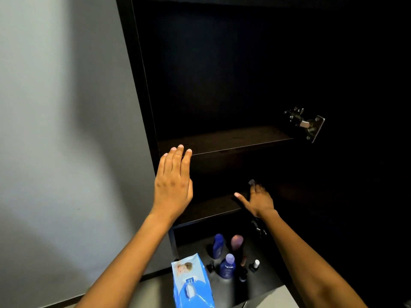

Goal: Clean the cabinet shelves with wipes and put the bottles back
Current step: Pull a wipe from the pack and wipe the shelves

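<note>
The two cabinet shelves in front of me, the upper shelf (233, 140) and the lower shelf (209, 207), are both bare of bottles. My left hand (172, 185) is flat with fingers straight and together, its fingertips at the front edge of the upper shelf, holding nothing. My right hand (258, 200) reaches over the lower shelf with fingers spread; something small and pale shows at one fingertip (a scrap of wipe, perhaps, though I cannot tell). The bottles (226, 254) stand clustered on the surface below, well apart from the shelves, with the blue pack of wipes (192, 283) just beside them. I judge the emptying done and the wiping either under way or finished; every bottle is still waiting to go back.
</note>
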